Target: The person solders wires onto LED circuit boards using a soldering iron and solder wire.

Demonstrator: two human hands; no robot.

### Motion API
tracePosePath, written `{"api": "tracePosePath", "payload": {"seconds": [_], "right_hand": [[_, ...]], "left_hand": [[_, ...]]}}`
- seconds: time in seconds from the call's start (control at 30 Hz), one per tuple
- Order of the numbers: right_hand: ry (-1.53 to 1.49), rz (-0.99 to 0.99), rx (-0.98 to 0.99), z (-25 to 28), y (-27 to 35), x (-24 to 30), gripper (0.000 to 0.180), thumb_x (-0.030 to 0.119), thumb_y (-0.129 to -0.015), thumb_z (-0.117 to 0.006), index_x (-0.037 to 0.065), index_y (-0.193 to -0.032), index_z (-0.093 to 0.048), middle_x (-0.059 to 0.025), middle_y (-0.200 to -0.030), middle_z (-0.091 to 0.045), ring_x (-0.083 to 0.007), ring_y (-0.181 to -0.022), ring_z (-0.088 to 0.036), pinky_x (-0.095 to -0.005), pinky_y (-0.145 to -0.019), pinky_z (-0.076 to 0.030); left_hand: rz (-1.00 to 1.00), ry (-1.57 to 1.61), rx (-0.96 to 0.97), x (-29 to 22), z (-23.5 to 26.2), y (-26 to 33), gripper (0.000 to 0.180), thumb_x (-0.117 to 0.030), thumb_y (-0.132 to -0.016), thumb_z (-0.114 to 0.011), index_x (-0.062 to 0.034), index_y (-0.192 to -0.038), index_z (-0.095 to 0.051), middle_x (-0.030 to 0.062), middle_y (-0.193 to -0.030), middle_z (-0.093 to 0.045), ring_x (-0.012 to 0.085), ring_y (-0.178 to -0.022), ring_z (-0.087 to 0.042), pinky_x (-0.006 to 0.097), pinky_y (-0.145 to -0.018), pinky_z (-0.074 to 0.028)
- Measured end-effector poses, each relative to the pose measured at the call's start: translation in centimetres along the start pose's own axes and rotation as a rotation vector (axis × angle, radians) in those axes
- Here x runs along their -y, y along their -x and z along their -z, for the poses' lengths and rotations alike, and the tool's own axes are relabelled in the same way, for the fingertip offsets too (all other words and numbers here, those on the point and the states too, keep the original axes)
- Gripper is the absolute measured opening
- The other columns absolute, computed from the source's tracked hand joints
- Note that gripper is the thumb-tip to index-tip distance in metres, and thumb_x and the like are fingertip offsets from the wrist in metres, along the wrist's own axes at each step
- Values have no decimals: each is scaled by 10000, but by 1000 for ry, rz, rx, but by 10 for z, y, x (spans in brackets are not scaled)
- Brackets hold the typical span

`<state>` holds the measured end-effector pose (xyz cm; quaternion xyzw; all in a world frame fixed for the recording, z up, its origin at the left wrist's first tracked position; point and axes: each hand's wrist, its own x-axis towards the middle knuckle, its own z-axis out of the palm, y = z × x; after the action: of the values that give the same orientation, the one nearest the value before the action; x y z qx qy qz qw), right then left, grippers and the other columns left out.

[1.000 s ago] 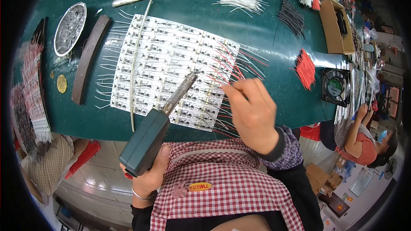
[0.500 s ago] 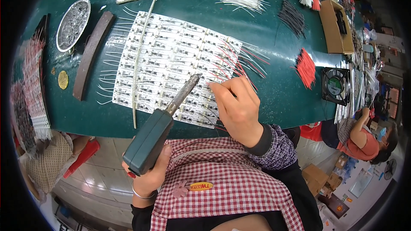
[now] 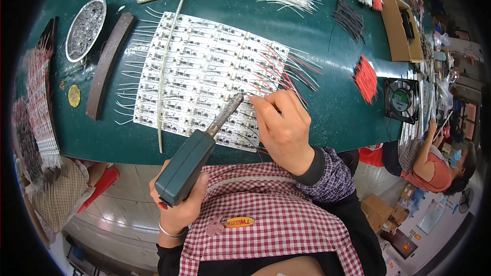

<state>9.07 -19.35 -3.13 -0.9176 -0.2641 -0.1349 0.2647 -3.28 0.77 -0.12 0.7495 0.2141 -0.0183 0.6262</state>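
In the head view, we see the left hand [image 3: 179, 212] wrapped round the handle of a green soldering iron [image 3: 186, 166], slanted, it seems, so that its tip can reach just beside the right hand [image 3: 285, 131], whose fingers bunch close together over the circuit-board panel [image 3: 204, 74]; we cannot tell whether they meet or pinch anything. The panel lies on the green table [image 3: 337, 122], a thin rod [image 3: 164, 66] across its left part, perhaps as a weight
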Motion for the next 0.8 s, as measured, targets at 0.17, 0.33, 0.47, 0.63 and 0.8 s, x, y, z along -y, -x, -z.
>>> {"api": "tracePosePath", "payload": {"seconds": [0.17,0.33,0.47,0.63,0.8], "right_hand": [[32,2,17,0,0,0,261,-72,-703,-746,25,-942,-701,-60,-772,-532,-223,-699,-557,-333,-585,-462],[50,13,32,1,-1,1,250,-66,-706,-745,18,-936,-703,-62,-772,-533,-224,-699,-556,-335,-587,-464],[63,11,36,0,-1,1,236,-67,-707,-739,10,-927,-702,-66,-774,-535,-226,-699,-556,-337,-588,-465],[62,7,29,1,-1,2,225,-69,-712,-733,13,-919,-700,-69,-783,-548,-232,-709,-567,-338,-598,-474],[33,-23,23,23,4,2,208,-65,-732,-734,19,-920,-700,-80,-807,-582,-239,-731,-592,-337,-611,-490]], "left_hand": [[-9,-23,39,3,1,0,180,-33,-794,-758,44,-946,-700,90,-831,-656,150,-669,-633,253,-587,-488],[11,-43,39,1,3,2,193,-38,-791,-763,44,-956,-702,94,-833,-663,156,-684,-647,260,-600,-499],[35,-21,-12,5,5,7,209,-48,-793,-774,38,-972,-708,106,-883,-697,164,-710,-669,282,-632,-521],[-49,51,-18,9,5,13,272,-13,-828,-747,43,-1083,-668,86,-911,-695,119,-686,-610,260,-608,-485],[50,74,-47,7,5,12,219,-59,-819,-779,51,-996,-713,104,-878,-734,146,-746,-681,285,-676,-538]]}}
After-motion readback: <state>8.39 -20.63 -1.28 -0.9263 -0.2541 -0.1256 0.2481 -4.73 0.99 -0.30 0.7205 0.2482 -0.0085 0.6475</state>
